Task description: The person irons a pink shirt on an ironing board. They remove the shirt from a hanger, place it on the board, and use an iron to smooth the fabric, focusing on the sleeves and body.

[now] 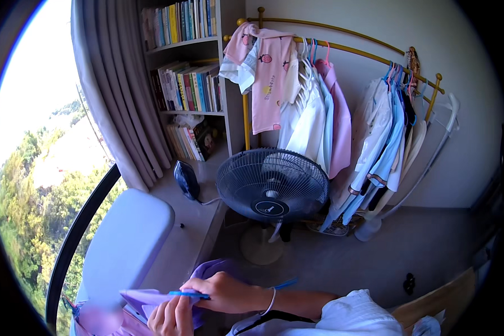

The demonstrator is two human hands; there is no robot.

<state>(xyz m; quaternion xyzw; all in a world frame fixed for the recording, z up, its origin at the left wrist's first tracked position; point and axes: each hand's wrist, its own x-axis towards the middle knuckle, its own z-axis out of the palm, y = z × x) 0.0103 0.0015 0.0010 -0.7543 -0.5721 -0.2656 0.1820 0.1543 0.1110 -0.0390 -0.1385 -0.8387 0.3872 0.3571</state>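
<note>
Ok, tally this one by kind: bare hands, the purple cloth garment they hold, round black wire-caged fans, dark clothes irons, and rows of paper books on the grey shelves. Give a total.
Bare hands, left hand and right hand: 2
Purple cloth garment: 1
Round black wire-caged fan: 1
Dark clothes iron: 1
Rows of paper books: 3
Total: 8

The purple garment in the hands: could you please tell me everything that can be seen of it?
The purple garment looks like thin fabric, paler at the left and deeper violet behind the right hand. It is creased and bunched, its full shape hidden. Both hands are on it, the left hand lower in view; a slim blue piece, perhaps from a hanger, lies against it. It appears near the ironing board.
</note>
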